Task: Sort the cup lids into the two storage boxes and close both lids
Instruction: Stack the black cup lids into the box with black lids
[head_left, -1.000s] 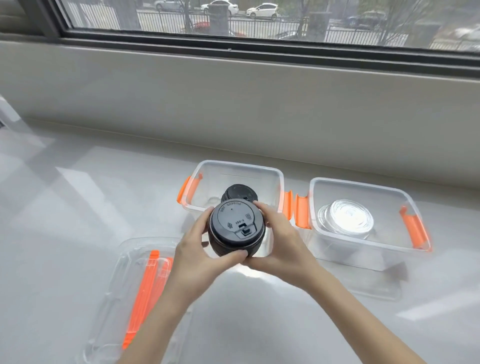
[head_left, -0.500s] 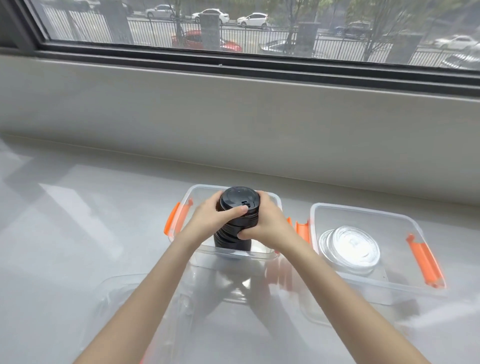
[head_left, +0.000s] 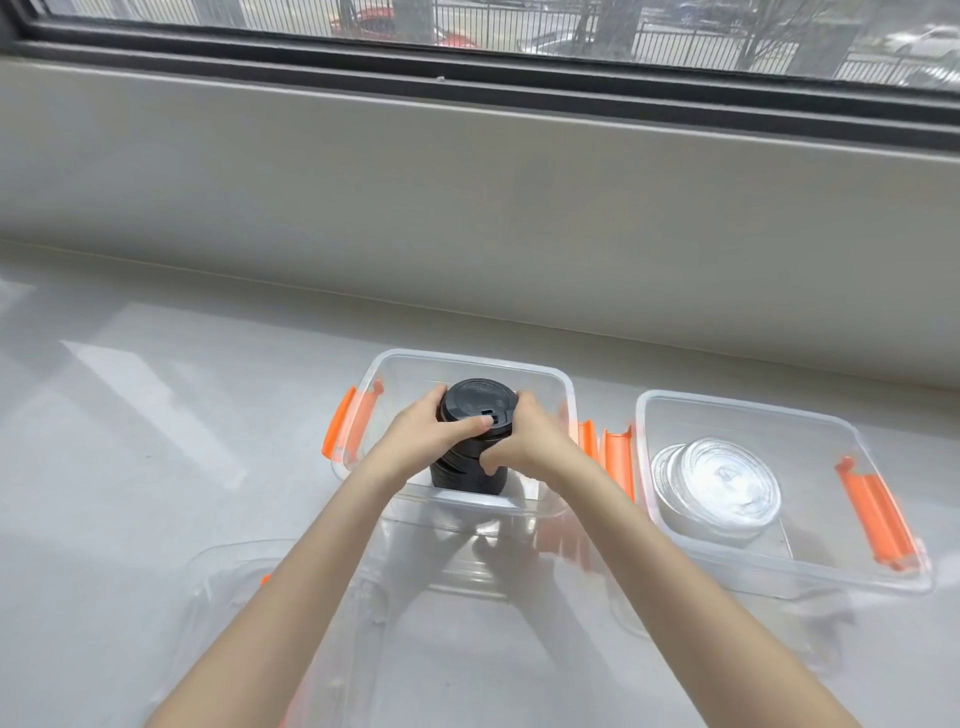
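A tall stack of black cup lids (head_left: 475, 410) stands inside the left clear storage box (head_left: 467, 364), which has orange latches. My left hand (head_left: 423, 439) grips the stack from the left, thumb across its front. My right hand (head_left: 524, 441) grips it from the right. Both reach over the box's near wall. The right clear storage box (head_left: 748, 410) holds a stack of clear cup lids (head_left: 717, 483). Neither box has its cover on.
A clear box cover (head_left: 234, 577) lies on the white counter at the near left, under my left forearm; another shows beneath the right box (head_left: 810, 654). A grey wall and window sill (head_left: 467, 182) rise just behind the boxes.
Both hands carried the black lid stack forward from in front of the left box into it. It sits lower in the box now than half a second ago.
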